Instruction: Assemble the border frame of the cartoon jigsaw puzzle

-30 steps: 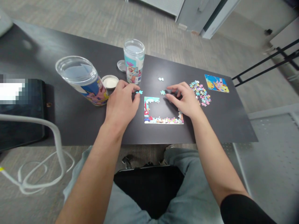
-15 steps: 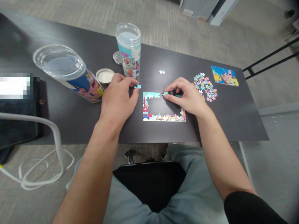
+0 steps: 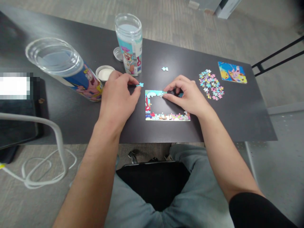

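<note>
A puzzle frame (image 3: 166, 117) of joined edge pieces lies on the dark table, its middle bare. My right hand (image 3: 186, 95) pinches a puzzle piece (image 3: 164, 93) against the frame's top edge; fingertips cover part of it. Part of the frame's upper right is hidden behind that hand. Left of the frame, my left hand (image 3: 121, 95) is closed on a light-blue puzzle piece (image 3: 141, 85) between thumb and fingers. A single loose piece (image 3: 164, 69) lies beyond the frame. Right of my right hand is a pile of loose pieces (image 3: 211, 84).
Two clear-topped canisters, a large one (image 3: 68, 72) and a smaller one (image 3: 129, 47), stand at left. Near them lie a white-lined lid (image 3: 104, 74) and a clear lid (image 3: 118, 53). A picture card (image 3: 232, 72) lies far right. A dark tablet (image 3: 19, 120) and white cable (image 3: 53, 126) are leftmost.
My right hand has moved slightly left, bringing its piece into the gap in the frame's top edge. My left hand still holds its blue piece. The view has shifted a little.
</note>
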The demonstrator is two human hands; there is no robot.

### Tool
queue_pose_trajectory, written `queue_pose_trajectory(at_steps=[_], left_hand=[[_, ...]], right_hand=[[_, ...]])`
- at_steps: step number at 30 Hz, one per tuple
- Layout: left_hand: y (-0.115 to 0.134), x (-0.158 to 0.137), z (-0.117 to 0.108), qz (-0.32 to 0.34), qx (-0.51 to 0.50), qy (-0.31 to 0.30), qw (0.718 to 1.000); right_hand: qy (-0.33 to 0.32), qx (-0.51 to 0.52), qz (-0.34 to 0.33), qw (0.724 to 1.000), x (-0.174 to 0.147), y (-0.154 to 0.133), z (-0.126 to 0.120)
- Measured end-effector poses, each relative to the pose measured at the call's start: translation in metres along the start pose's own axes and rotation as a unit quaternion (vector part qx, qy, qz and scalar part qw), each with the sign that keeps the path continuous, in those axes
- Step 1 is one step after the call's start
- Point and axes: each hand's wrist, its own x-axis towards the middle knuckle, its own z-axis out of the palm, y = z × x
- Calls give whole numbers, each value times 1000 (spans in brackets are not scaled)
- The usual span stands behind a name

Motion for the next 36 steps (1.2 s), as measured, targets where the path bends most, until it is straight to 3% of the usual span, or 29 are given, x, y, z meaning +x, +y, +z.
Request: queue_pose_trajectory(at_steps=[7,20,36], left_hand=[[-9,3,4,14,-36,13,999],[-6,1,6,25,-40,-1,999],[-7,3,9,48,-45,-11,998]], right_hand=[[-17,-3,-11,1000,1,2,-2],[5,-17,-18,1000,0,2,0],[-18,-45,-4,999,3,-1,2]])
